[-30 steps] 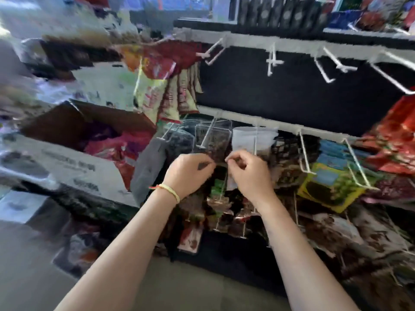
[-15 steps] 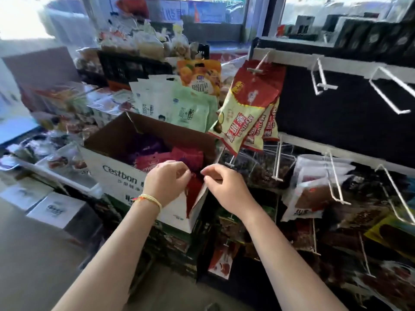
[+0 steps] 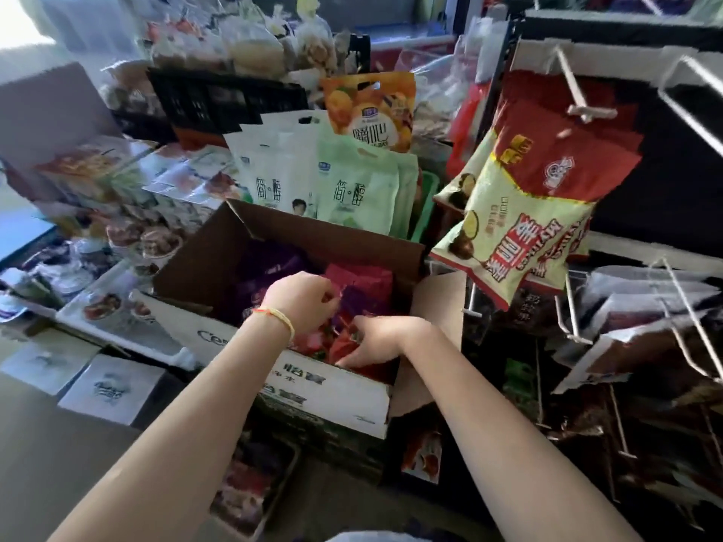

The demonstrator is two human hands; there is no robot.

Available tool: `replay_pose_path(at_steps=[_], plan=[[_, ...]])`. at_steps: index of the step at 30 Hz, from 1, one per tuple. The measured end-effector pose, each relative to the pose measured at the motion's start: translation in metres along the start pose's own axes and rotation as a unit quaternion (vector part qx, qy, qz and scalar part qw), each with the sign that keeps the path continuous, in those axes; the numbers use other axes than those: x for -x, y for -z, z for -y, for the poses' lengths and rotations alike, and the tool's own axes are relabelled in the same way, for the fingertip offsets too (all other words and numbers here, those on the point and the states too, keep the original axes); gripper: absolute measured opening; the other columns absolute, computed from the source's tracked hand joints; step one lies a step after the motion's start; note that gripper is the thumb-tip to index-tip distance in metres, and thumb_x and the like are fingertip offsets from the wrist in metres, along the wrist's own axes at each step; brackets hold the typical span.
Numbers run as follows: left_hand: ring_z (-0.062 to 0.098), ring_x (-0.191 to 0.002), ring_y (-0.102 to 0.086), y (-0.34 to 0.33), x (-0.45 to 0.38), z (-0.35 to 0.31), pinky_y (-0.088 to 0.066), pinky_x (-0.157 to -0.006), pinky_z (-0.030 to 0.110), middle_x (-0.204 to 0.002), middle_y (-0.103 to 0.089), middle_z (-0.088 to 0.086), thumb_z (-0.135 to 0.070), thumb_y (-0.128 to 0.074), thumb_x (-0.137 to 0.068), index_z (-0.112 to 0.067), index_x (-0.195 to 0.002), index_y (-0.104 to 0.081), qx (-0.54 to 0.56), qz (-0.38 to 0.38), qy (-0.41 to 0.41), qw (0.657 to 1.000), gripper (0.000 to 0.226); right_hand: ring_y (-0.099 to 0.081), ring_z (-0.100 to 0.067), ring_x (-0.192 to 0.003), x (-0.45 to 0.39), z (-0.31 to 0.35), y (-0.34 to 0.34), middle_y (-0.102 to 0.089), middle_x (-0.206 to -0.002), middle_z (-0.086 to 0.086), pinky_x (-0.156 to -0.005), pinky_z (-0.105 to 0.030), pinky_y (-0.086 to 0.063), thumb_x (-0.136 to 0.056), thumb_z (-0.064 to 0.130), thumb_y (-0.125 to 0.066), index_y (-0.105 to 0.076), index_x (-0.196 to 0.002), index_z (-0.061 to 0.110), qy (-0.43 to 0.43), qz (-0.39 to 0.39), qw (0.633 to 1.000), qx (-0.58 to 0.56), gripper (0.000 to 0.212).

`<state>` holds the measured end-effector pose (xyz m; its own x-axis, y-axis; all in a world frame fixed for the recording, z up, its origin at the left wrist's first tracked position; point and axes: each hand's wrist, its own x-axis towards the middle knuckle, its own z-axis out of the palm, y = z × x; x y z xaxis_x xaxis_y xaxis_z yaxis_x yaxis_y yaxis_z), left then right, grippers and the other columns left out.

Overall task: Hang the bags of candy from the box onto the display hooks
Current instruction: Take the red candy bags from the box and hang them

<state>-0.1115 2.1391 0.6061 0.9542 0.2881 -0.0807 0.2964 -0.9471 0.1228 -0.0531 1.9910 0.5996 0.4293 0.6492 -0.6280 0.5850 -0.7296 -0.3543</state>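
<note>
Item: open brown cardboard box (image 3: 332,244), holding red and purple candy bags (image 3: 364,287). My left hand (image 3: 301,303) is hovering inside, fingers curled, hold unclear. My right hand (image 3: 375,340) is pinching a red bag (image 3: 340,346).

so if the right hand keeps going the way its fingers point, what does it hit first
Probably the red candy bags in the box. The right hand points left and down into it, fingertips already at the red packs; depth is hard to judge.

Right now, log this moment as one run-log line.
phase: picking from box | left hand: over purple bag | right hand: grips red bag | hooks: red-and-yellow bags hanging
</note>
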Motion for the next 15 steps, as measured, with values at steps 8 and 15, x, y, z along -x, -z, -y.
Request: replay_pose_path(at_steps=[8,15], plan=[[0.024,-0.090,-0.066,-0.025,-0.025,0.016,-0.054,-0.074,0.033,-0.107,-0.071,0.002,-0.033,-0.049,-0.098,-0.021,-0.110,-0.071,-0.023,0.108,-0.084,0.990,0.027,-0.023,-0.037,-0.150,-0.026,0.038,-0.034,-0.019,-0.166,-0.010,-0.118,-0.059,-0.028,-0.043,0.087,-0.077,-0.010,-0.160,0.018,-0.154,0.146,0.972,0.105,0.152],[0.032,-0.099,-0.066,-0.101,0.016,0.055,-0.051,-0.079,0.035,-0.113,-0.069,0.010,-0.041,-0.049,-0.098,-0.017,-0.118,-0.060,0.094,0.145,-0.058,0.983,0.033,-0.005,-0.048,-0.150,-0.029,0.058,-0.083,-0.002,-0.165,-0.019,-0.107,-0.083,-0.001,-0.057,0.075,-0.080,0.012,-0.159,0.027,-0.247,0.078,0.953,0.157,0.145]])
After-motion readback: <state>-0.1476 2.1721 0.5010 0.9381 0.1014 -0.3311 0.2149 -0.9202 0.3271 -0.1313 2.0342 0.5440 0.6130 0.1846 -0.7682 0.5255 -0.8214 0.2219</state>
